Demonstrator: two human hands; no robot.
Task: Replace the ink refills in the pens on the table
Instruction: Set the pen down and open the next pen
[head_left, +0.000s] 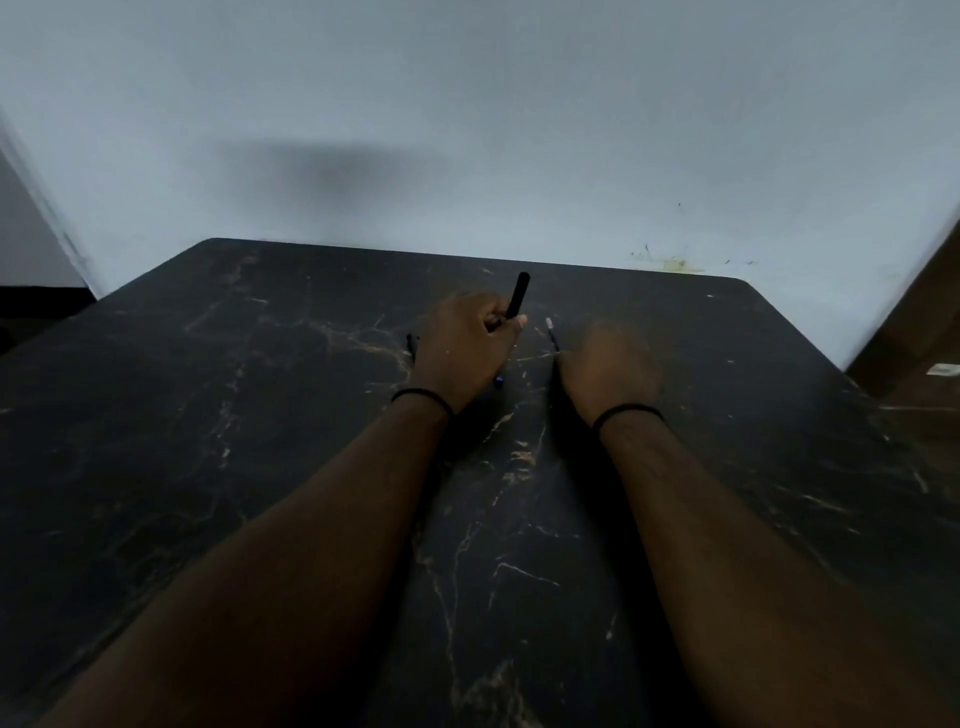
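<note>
I start at the left: a dark pen end (411, 343) lies on the table (208, 415) just beside my left hand (462, 348), mostly hidden behind it. The left hand is closed around a black pen (518, 296), which sticks up and away from the fist toward the wall. Below that hand a small blue tip (498, 381) shows against the table; I cannot tell whether it belongs to the held pen or to a loose part.

Between the hands the table is bare. Further right, a thin refill (551, 335) with a pale end rises from my right hand (608, 371), which is blurred; it looks curled around the refill's lower part, but the fingers are hidden, so I cannot tell the grip for certain.

I judge the step to be bringing refill and pen together. To do it well, I would steady the left fist on the table, turn the pen's open end toward the right hand, and line the refill up along the barrel's axis before pushing. The refill is thin and will bend if pushed off-axis, so I would pinch it close to the entering end and feed it slowly.
</note>
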